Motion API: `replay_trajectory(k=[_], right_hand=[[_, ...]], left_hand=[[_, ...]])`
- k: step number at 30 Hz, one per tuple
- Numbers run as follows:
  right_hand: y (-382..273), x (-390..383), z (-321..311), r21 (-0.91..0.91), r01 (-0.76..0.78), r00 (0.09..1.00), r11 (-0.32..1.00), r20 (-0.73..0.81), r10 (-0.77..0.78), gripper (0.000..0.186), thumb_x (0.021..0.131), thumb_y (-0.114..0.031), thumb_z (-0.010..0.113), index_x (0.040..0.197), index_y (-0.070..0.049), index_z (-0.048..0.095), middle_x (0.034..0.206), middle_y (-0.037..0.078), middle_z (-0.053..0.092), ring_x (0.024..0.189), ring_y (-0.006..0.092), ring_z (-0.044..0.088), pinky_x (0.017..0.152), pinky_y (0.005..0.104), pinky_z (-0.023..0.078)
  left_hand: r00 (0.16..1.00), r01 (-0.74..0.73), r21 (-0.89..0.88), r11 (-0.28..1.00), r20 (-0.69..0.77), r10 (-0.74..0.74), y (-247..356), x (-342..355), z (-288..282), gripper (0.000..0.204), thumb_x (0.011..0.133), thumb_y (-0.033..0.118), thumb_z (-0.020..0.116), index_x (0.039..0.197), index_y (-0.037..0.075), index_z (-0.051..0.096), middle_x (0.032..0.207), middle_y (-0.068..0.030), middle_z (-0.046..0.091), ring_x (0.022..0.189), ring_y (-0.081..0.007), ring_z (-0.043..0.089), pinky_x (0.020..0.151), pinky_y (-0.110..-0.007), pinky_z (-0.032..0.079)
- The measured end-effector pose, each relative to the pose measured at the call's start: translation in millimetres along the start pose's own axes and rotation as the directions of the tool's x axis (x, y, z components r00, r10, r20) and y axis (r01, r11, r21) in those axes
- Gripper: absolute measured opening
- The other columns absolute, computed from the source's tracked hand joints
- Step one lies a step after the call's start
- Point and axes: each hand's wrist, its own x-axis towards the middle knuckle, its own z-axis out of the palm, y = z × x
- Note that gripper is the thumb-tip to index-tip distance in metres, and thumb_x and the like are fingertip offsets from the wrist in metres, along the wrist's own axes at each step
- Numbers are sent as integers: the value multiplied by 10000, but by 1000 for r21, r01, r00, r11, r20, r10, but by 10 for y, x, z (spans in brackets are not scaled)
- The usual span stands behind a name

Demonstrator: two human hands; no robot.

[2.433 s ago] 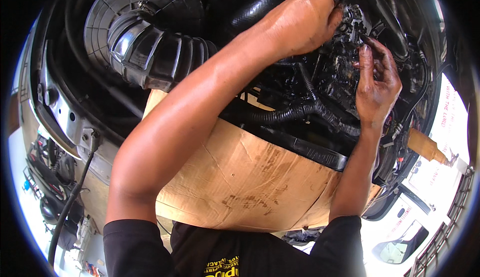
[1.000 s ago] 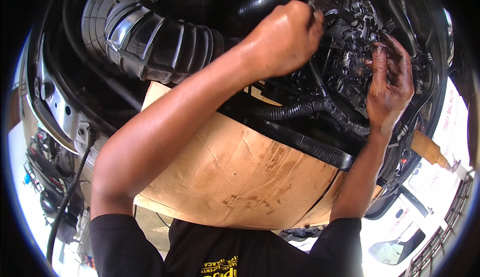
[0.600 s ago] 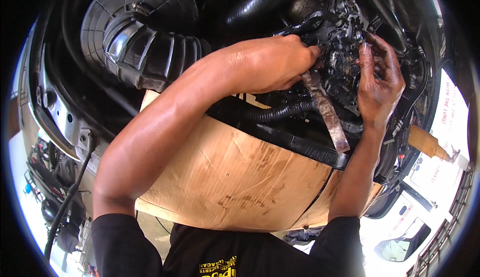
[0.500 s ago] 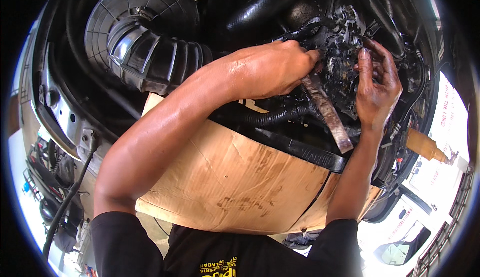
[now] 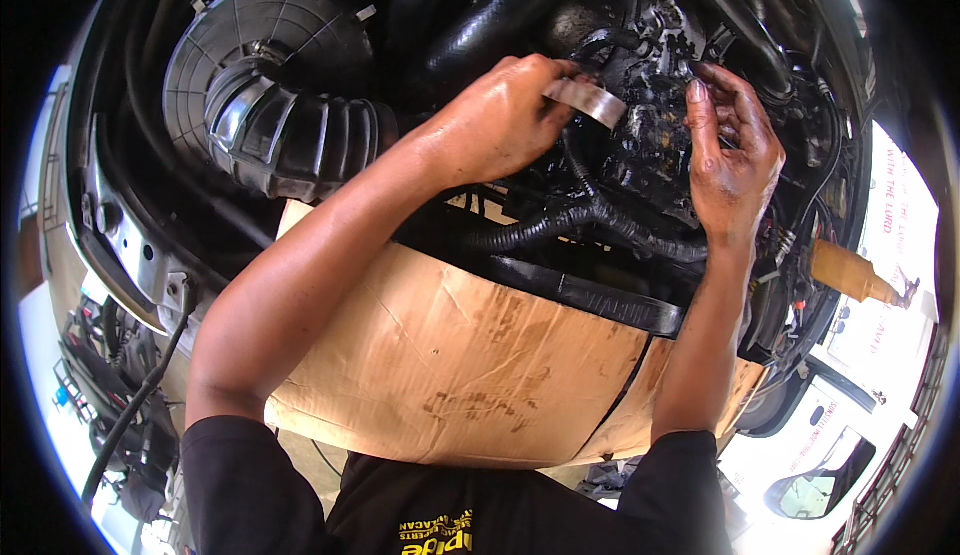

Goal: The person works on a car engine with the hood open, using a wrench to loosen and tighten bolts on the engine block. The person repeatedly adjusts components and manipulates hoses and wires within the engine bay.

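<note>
Bent over an engine bay, I hold a flat, stained metal strip (image 5: 598, 105) in my left hand (image 5: 515, 110). My fingers close around one end, and the other end points right toward the greasy engine part (image 5: 650, 140). That part is black, wet with oil or grime, with a few lighter patches. At its right side is my right hand (image 5: 738, 150), blackened with grease. Its thumb stands apart from the loosely bent fingers, and nothing shows between them; the fingertips are partly hidden. Below the hands, a ribbed cable conduit (image 5: 540, 230) crosses the bay.
On the left is a round black housing (image 5: 280, 35) with a ribbed air hose (image 5: 290, 135). Thick black hoses (image 5: 500, 20) run along the top. Cardboard (image 5: 450, 355) covers the front edge before me. A brownish plastic bottle (image 5: 850, 272) lies at the right rim.
My left hand has drawn back leftward and up, and the strip has swung from pointing down toward me to pointing right. The right hand is nearly still; the whole view has shifted slightly.
</note>
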Motion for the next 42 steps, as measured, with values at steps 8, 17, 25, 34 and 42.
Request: replay_trajectory(k=[8, 17, 25, 34, 42], right_hand=[[-26, -19, 52, -24, -42, 999, 999, 34, 43, 238, 1007, -143, 793, 1221, -39, 783, 948, 76, 784, 755, 111, 677, 709, 289, 571], [-8, -36, 100, -76, -5, 994, 997, 108, 13, 248, 1007, -150, 795, 1229, -39, 779, 973, 84, 790, 759, 125, 683, 719, 303, 580], [-66, -30, 83, -79, -43, 989, 996, 139, 54, 255, 1013, -154, 792, 1233, -25, 773, 970, 89, 787, 779, 127, 707, 731, 304, 587], [-56, -35, 80, -133, -44, 980, 990, 185, 69, 259, 1016, -162, 784, 1234, -23, 772, 984, 98, 795, 785, 137, 715, 745, 308, 586], [-79, -28, 61, -145, -10, 986, 989, 163, 33, 259, 1012, -169, 788, 1226, -23, 781, 969, 103, 791, 774, 136, 711, 737, 308, 579]], left_hand=[[972, 234, -40, 971, 41, -232, 56, 95, -65, 324, 1115, 219, 585, 1342, 10, 686, 1186, -184, 787, 1155, -325, 757, 1018, -412, 569], [969, 243, -255, 936, 113, -221, 78, 32, 52, 249, 972, 72, 621, 1149, -73, 720, 978, -297, 752, 1050, -463, 739, 926, -482, 593], [876, -200, 38, 979, 455, 162, -155, 59, -241, 390, 908, 55, 719, 1292, -18, 703, 1074, -253, 768, 1148, -424, 716, 975, -487, 594], [887, -365, 402, 840, 423, 183, -19, -21, -67, 355, 1066, 133, 537, 1364, 29, 701, 1001, -186, 799, 994, -366, 793, 850, -468, 644], [867, -493, 481, 724, 340, 365, -145, -15, 16, 339, 1052, 153, 571, 1323, 8, 714, 1093, -186, 789, 1084, -356, 774, 895, -451, 652]])
